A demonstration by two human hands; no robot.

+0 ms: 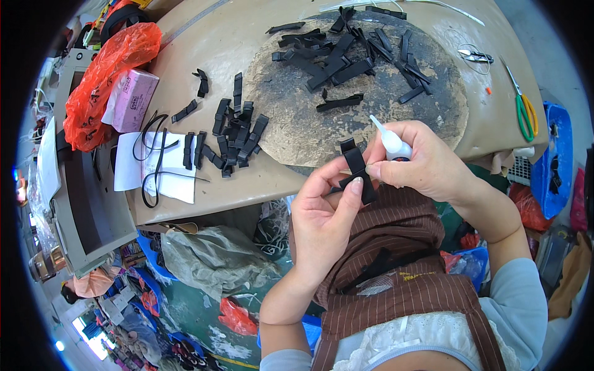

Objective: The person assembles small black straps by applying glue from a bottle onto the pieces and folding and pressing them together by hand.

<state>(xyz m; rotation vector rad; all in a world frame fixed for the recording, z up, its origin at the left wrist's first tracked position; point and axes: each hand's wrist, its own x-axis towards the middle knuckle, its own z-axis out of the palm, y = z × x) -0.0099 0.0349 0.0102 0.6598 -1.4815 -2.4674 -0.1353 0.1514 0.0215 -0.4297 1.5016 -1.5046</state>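
My left hand (328, 213) is closed on a black ribbon bow (354, 159), pinching its lower part between thumb and fingers in front of my apron. My right hand (427, 154) holds a small white glue bottle (396, 146), its pale pointed nozzle aimed up and to the left. The right thumb and fingertip also meet at the side of the bow; whether they grip a small piece there is too small to tell. Beyond my hands, a heap of black bows (331, 62) lies on a worn round board (272, 117). Another group of bows (235, 133) is left of the board.
The tan table (204, 37) also carries a white paper (158, 164) with a black cord, a pink tissue box (131, 99) and a red plastic bag (108, 83). At the right are scissors (523, 108) and thread snips (476, 56). A blue bin (552, 161) stands beyond the table's right edge.
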